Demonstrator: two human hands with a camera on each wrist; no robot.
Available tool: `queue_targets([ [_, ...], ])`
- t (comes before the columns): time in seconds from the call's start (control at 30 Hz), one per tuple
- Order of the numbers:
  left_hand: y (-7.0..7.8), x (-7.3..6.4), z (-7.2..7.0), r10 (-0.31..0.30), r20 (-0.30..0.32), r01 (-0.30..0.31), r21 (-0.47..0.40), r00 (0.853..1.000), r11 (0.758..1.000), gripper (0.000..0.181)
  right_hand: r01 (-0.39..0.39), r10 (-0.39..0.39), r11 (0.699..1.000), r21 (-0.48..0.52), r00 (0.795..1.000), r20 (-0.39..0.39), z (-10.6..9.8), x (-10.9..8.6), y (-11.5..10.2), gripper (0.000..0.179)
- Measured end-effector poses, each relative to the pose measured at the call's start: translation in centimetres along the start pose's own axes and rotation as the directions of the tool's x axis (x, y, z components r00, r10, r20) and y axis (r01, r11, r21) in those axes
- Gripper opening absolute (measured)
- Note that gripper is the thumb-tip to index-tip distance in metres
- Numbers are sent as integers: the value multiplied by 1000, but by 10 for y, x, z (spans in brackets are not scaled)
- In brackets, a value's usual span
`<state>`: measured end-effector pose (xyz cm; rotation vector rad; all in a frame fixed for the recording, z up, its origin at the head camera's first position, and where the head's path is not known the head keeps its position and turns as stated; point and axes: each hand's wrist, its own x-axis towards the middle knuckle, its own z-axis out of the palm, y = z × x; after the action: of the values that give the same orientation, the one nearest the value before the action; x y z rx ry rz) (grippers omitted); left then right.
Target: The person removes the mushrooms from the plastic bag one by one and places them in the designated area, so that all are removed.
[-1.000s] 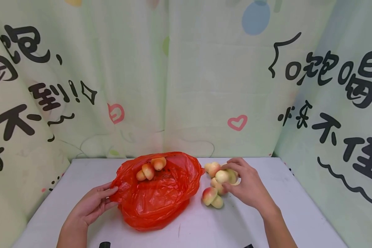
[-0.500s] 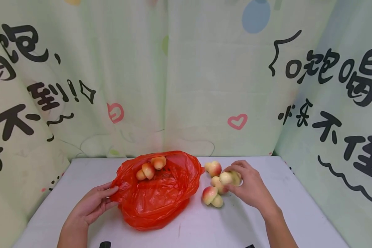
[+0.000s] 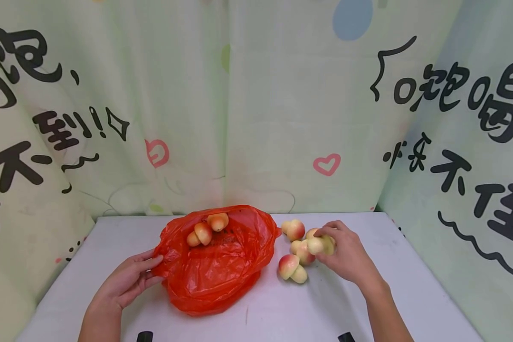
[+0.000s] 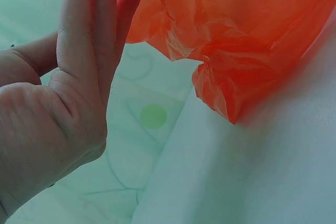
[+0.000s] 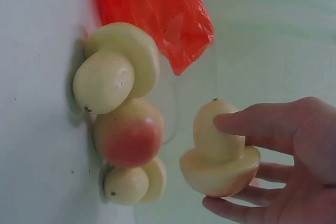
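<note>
Left hand [image 3: 130, 278], nearest me, pinches the side rim of the red bag [image 3: 222, 275], which gapes on the table [image 3: 282, 308] with two mushroom-shaped pieces [image 3: 203, 233] inside. From afar I see the right hand [image 3: 344, 249] grasping another piece [image 5: 216, 153] between thumb and fingers, raised off the table and outside the bag. Over the last second it has edged rightward, away from the bag; I judge the piece is free of its neighbours but no closer to the opening. At least three loose pieces [image 3: 288, 267] lie between bag and hand. Behind everything hangs a printed curtain [image 3: 273, 95].
</note>
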<state>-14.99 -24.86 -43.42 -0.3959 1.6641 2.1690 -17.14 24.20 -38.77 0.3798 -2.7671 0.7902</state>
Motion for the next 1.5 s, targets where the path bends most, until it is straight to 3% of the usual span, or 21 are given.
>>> queue_targets([
  [0.2, 0, 1, -1, -4, 1, 4, 3, 1000, 1000, 74, -46, 47, 999, -19, 996, 79, 0, 0, 4, 33],
  [0.37, 1, 1, -2, -9, 3, 9, -7, 1000, 1000, 75, -41, 45, 999, -28, 989, 143, -2, -2, 7, 30],
  [0.6, 1, 0, -2, -15, 2, 15, -11, 1000, 1000, 74, -88, 94, 995, -35, 970, 222, -1, -4, 8, 30],
  [0.87, 0, 1, -2, -11, 10, 11, -12, 1000, 1000, 74, -107, 117, 993, -51, 958, 263, 5, -3, 9, 26],
  [1.5, 2, 0, -2, -3, 24, 4, -24, 1000, 1000, 74, -115, 146, 987, -116, 940, 309, 18, -3, 12, 37],
])
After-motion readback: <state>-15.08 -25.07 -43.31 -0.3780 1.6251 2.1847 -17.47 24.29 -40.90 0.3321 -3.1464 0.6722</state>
